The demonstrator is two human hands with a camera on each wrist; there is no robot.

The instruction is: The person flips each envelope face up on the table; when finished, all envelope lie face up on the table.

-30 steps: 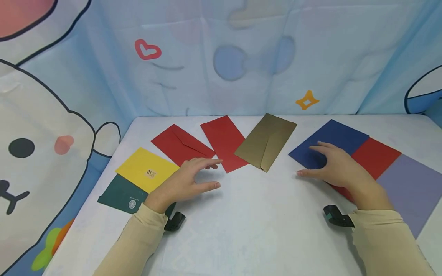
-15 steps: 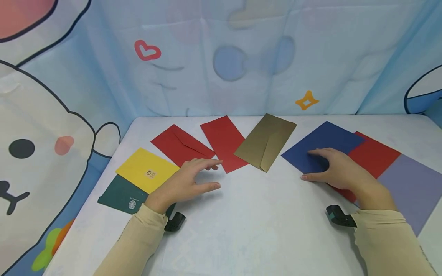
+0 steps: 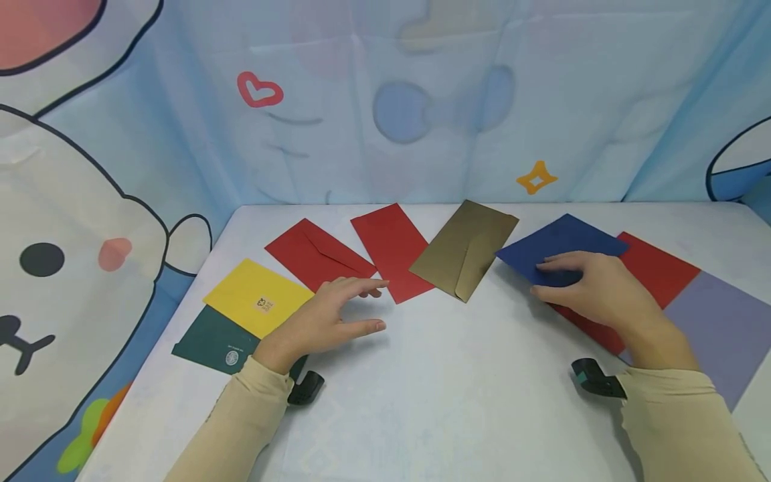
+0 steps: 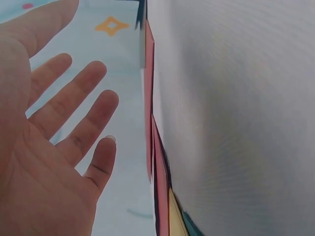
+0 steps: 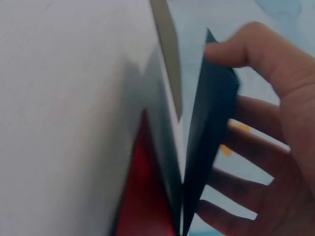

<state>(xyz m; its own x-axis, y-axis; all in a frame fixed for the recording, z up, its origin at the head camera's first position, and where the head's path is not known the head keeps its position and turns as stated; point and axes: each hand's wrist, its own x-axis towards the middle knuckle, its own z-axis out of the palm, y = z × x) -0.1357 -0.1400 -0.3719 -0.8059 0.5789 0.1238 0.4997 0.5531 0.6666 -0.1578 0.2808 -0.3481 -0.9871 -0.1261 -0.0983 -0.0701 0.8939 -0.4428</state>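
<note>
My right hand (image 3: 608,291) pinches a dark blue envelope (image 3: 557,241) at its near edge, thumb on one face and fingers on the other. In the right wrist view the blue envelope (image 5: 211,113) is tilted up off the white table, its shadow beside it. Under and behind that hand lie a red envelope (image 3: 659,268) and a lilac envelope (image 3: 717,328), overlapping. My left hand (image 3: 325,318) hovers with relaxed fingers and nothing in it, partly covering a yellow envelope (image 3: 249,294) and a dark green envelope (image 3: 211,341). The left wrist view shows that palm (image 4: 44,162) bare.
Two red envelopes (image 3: 316,254) (image 3: 391,248) and a gold envelope (image 3: 466,248) lie fanned along the back of the white table (image 3: 446,395). A light blue cartoon-print curtain (image 3: 337,134) hangs behind the table. Each wrist wears a small black camera (image 3: 307,388).
My right hand has drawn the blue envelope left off the red one and raised it, so it now tilts above the table. The left hand stays where it was.
</note>
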